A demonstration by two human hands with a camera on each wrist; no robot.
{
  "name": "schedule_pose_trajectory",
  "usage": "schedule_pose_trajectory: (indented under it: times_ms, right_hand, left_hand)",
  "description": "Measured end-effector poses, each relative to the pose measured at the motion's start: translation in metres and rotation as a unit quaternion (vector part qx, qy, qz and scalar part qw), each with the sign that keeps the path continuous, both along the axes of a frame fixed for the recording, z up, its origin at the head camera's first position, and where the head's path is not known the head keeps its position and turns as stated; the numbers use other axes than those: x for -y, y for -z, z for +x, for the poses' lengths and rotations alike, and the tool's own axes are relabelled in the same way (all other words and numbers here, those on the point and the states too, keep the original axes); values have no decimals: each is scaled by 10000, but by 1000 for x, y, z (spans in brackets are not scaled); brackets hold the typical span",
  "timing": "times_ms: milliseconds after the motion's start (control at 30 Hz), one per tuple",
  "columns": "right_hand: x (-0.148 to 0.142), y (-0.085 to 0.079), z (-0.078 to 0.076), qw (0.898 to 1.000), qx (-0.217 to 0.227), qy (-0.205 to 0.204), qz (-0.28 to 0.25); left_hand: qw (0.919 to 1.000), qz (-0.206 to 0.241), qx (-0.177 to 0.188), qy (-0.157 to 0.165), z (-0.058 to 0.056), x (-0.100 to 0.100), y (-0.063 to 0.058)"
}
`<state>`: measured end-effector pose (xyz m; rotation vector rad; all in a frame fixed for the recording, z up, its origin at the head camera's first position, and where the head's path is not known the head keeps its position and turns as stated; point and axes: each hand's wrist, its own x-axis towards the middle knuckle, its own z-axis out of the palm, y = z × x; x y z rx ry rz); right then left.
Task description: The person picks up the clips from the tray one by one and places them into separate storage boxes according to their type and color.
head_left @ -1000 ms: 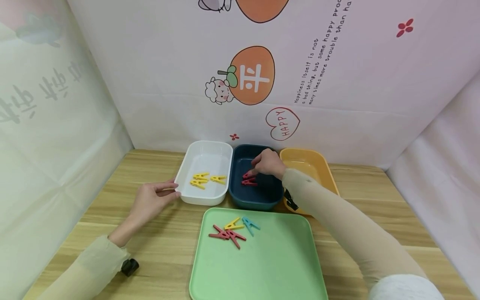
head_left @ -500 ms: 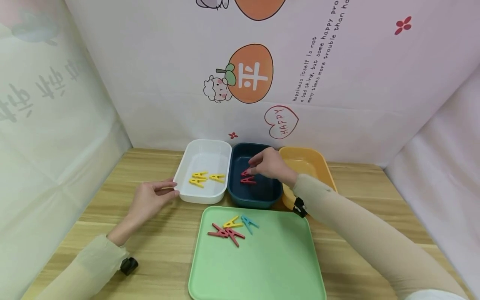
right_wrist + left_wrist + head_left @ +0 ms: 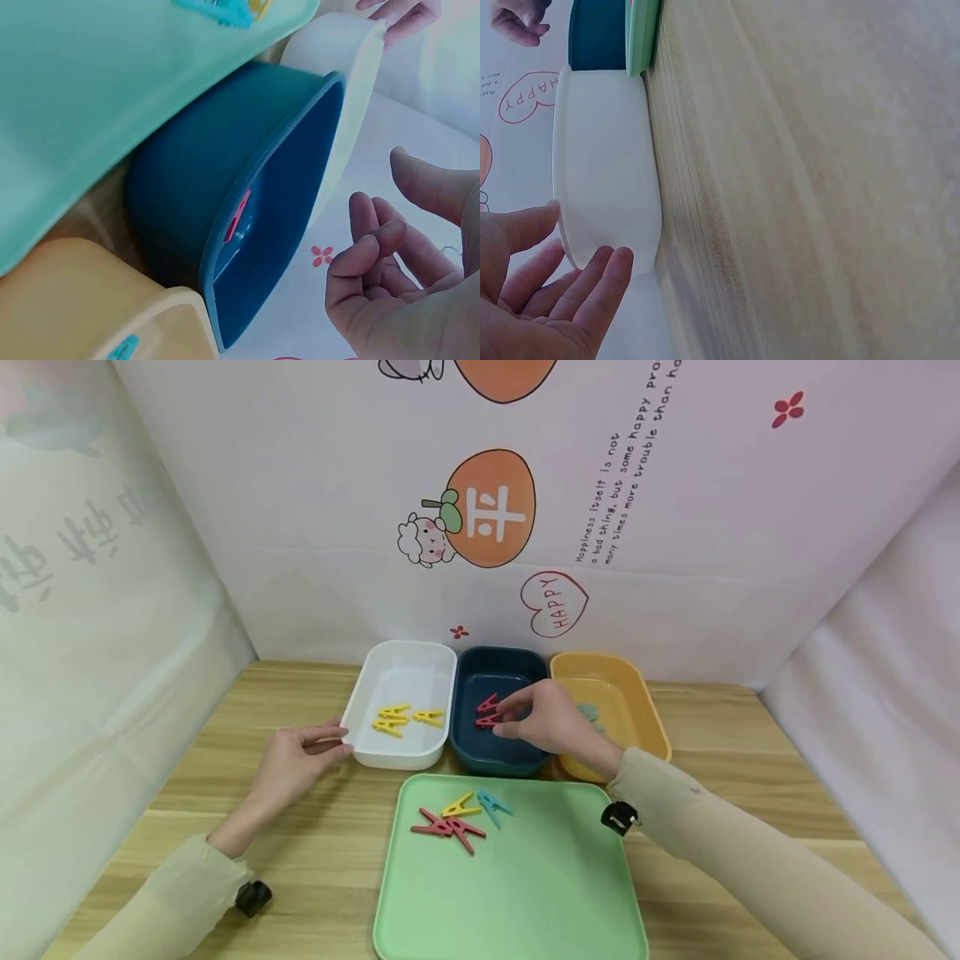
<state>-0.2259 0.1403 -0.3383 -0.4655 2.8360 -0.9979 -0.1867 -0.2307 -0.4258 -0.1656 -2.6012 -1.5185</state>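
My left hand (image 3: 292, 768) touches the near left corner of a white bin (image 3: 408, 672), thumb at the rim and fairly straight fingers against the outer wall. Three yellow clothespins (image 3: 390, 725) lie in that bin. Over the dark blue bin (image 3: 502, 756) hovers my right hand (image 3: 547, 718), its fingers loosely bent. The right wrist view shows a gap between thumb and fingers with nothing in it. Two red clothespins (image 3: 487, 703) lie in the dark blue bin, just left of the fingertips. The right forearm partly covers a yellow bin (image 3: 648, 718) holding blue clothespins (image 3: 588, 711).
In front of the bins lies a green tray (image 3: 517, 885). Near its far left corner are two red clothespins (image 3: 457, 832), a yellow clothespin (image 3: 461, 807) and a blue clothespin (image 3: 493, 805). A printed cloth (image 3: 637, 610) hangs behind the bins.
My right hand has left the red clothespin in the dark blue bin and drawn back toward me and right, uncovering blue clothespins in the yellow bin. The left hand stays at the white bin.
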Motion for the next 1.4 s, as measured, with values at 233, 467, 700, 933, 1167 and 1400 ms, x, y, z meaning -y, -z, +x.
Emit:
schedule_pose_trajectory:
  times_ms: [233,467,700,933,1167,1400]
  right_hand:
    - [-8,3,21,9997,-22,-49,-229]
    - [-16,8,40,9993,-213,-117,-268]
    - [-23,14,55,9984,-305,-243,-399]
    - [-30,23,65,9981,-129,-250,-549]
    - [-35,37,72,9974,-48,-366,-621]
    - [-35,50,76,9965,245,-507,-618]
  left_hand:
    - [10000,4,5,-28,0,1,0]
    - [10000,-2,39,-26,-1,1,0]
    - [10000,-22,40,-11,0,1,1]
    - [10000,4,50,-27,0,0,0]
    - [10000,11,70,-58,0,1,0]
    - [10000,6,19,-33,-1,2,1]
